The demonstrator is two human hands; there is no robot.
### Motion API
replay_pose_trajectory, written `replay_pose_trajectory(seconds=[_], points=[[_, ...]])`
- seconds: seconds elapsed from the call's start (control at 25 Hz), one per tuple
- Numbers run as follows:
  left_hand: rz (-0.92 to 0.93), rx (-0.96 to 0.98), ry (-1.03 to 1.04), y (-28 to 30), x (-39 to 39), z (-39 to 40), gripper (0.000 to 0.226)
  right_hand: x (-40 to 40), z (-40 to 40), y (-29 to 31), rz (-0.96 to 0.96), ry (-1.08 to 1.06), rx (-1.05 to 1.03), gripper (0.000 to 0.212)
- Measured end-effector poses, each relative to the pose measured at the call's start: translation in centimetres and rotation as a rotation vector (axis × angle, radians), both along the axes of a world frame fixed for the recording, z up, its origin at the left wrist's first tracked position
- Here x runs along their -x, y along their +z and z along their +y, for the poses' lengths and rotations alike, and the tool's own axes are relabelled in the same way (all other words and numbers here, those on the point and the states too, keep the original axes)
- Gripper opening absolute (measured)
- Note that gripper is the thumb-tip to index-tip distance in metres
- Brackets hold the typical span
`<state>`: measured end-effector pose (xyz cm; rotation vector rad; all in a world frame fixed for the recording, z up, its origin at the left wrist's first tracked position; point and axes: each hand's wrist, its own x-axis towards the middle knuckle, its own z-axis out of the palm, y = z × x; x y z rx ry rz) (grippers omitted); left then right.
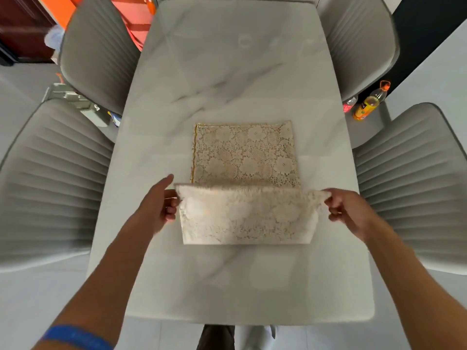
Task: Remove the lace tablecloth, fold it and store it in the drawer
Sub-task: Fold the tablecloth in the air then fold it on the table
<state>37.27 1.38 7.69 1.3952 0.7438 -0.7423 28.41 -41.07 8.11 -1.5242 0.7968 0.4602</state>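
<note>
The cream lace tablecloth (pixel 245 152), folded into a small rectangle with a gold-trimmed left edge, lies in the middle of the white marble table (pixel 227 72). Its near half is lifted off the table and stands up as a flap. My left hand (pixel 161 203) pinches the flap's left corner. My right hand (pixel 346 208) pinches its right corner. The far half stays flat on the table. No drawer is in view.
Grey padded chairs stand on both sides: two on the left (pixel 50 178) (pixel 98 46) and two on the right (pixel 414 173) (pixel 361 39). An orange-capped bottle (pixel 369 102) and a smaller bottle (pixel 350 103) stand on the floor at the right.
</note>
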Motion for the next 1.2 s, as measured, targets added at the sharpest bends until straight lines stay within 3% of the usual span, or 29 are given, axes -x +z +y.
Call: replay_pose_trajectory(seconds=[0.08,0.12,0.24,0.36,0.52,0.68,0.76,0.88,1.0,1.08,1.2], points=[[0.009,-0.215,-0.253,-2.9,-2.1,-0.5,0.055,-2.7,1.5,-2.8,0.085,0.109,0.115,0.033],[0.021,-0.278,-0.327,-4.6,-2.1,-0.9,0.052,-3.0,2.4,-4.5,0.137,0.140,0.123,0.030],[-0.132,-0.433,-0.308,-8.1,-0.5,-1.5,0.024,-2.0,4.5,-7.9,0.086,0.038,0.297,0.020],[-0.253,-0.614,-0.390,-9.1,2.6,-0.7,0.027,-1.3,4.9,-9.0,-0.067,0.105,0.629,0.029],[-0.319,-0.721,-0.406,-9.2,7.1,-0.5,0.026,-0.9,5.2,-9.7,-0.112,0.234,0.780,0.034],[-0.342,-0.820,-0.346,-9.1,9.2,-1.1,0.026,-0.5,5.6,-9.7,-0.102,0.211,0.788,0.032],[-0.401,-0.936,-0.322,-8.4,10.0,-2.0,0.027,0.1,5.9,-9.3,-0.012,0.100,0.794,0.033],[-0.710,-1.077,-0.695,-8.3,12.0,-3.4,0.045,3.1,6.4,-8.6,0.166,0.059,0.732,0.039],[-0.774,-1.225,-1.055,-8.6,13.8,-4.6,0.063,5.8,6.4,-8.5,0.154,0.122,0.621,0.027],[-0.812,-1.332,-1.148,-8.4,13.1,-5.2,0.047,5.8,5.9,-8.5,0.109,0.071,0.531,0.022],[-1.089,-1.291,-1.184,-8.7,11.9,-5.3,0.032,5.6,5.2,-7.9,0.037,-0.044,0.321,0.019]])
